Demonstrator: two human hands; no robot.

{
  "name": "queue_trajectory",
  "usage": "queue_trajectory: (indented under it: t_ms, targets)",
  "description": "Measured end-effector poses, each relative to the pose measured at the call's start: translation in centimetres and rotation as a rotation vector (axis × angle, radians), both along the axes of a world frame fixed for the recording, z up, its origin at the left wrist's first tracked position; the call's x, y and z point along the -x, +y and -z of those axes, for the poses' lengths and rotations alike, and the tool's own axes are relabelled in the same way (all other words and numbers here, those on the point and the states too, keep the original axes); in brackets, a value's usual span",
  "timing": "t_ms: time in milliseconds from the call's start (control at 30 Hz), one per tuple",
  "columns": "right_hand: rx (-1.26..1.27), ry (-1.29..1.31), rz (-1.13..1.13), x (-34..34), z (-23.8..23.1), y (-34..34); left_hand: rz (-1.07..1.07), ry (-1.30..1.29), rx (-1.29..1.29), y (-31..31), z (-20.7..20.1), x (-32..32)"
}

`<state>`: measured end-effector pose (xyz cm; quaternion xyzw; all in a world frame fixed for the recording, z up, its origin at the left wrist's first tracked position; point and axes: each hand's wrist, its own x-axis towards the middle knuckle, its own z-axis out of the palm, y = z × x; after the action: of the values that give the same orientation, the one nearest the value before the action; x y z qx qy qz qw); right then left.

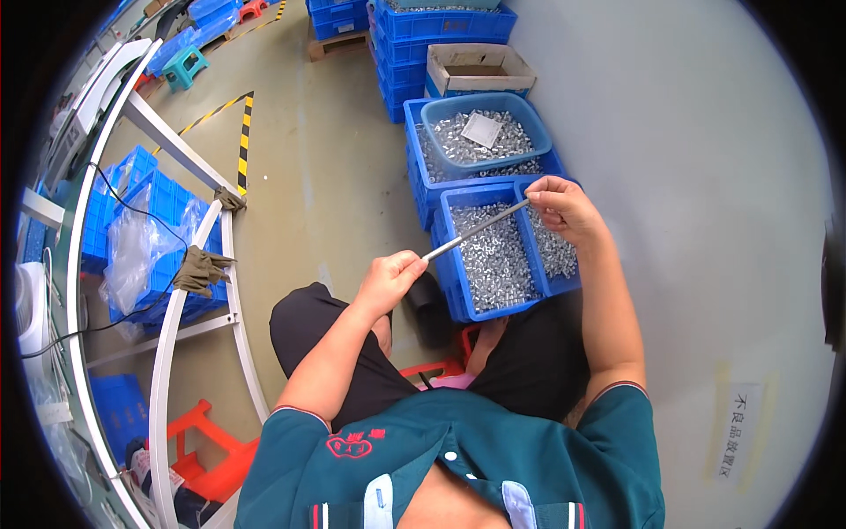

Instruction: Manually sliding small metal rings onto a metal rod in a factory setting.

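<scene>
A thin grey metal rod (480, 228) stretches between my two hands, tilted up toward the right. My left hand (389, 280) is closed round its lower end. At the upper end, my right hand (561, 206) pinches the tip between thumb and fingers. Below the rod stands a blue divided bin (451, 280) with small silver metal parts (498, 269) in both compartments. Just beyond it, a lighter blue tub (434, 145) holds more such parts, with a white square piece (481, 130) lying on top. The tub rests in a larger blue crate (421, 196).
Farther back are a cardboard box (480, 81) and stacked blue crates (445, 26). A grey wall (696, 220) borders the right side. At left stands a white metal frame (181, 326) with rags (203, 270) tied on, near blue crates (159, 229) and a red stool (211, 450).
</scene>
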<state>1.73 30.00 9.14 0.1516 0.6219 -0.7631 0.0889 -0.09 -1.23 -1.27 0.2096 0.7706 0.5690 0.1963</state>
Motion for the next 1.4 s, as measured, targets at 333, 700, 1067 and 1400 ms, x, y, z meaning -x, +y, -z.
queue_trajectory:
  t_ms: [333, 700, 1067, 1400]
  targets:
    - [0.142, -0.279, -0.212, 0.2, 2.1, -3.2, -0.025, -0.135, -0.146, 0.6, 0.1, 0.4]
    - [0.401, -0.084, 0.132, 0.4, 2.3, 0.3, -0.002, -0.099, -0.14, 0.3, 0.8, 0.4]
    - [0.386, -0.018, 0.212, 0.5, 1.4, -0.4, -0.002, -0.032, -0.106, 0.5, 0.7, 0.0]
    - [0.0, 0.09, 0.199, 0.8, 0.9, -1.3, -0.052, 0.022, -0.021, 0.2, 0.8, -0.1]
